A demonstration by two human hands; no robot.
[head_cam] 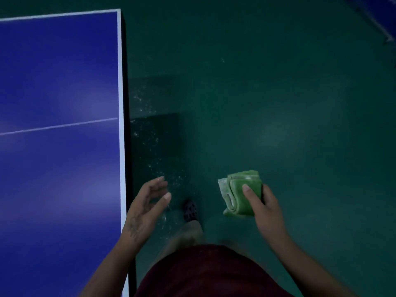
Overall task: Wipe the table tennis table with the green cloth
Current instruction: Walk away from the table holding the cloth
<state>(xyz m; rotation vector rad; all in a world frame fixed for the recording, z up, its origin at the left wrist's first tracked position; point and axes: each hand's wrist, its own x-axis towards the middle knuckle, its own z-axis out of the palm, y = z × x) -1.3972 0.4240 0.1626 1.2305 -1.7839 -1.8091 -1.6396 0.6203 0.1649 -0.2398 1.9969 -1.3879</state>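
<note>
Person beside a blue table, folded cloth in hand, over a green floor.

The floor (278, 93) fills the right and top of the frame; the table (57, 146) fills the left, white-edged. At lower centre, clear of the table, the right hand (264, 207) grips the green cloth (240, 192); the left hand (145, 205) hangs open and empty beside the table's edge. A dark shoe (190, 210) shows between them.

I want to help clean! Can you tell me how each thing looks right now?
Green cloth: folded up, held off the table.
Right hand: closed around the cloth.
Left hand: open, holding nothing, beside the table's edge.
Table: blue top bare, cloth not touching it.
Shoe: on the green floor.
</note>
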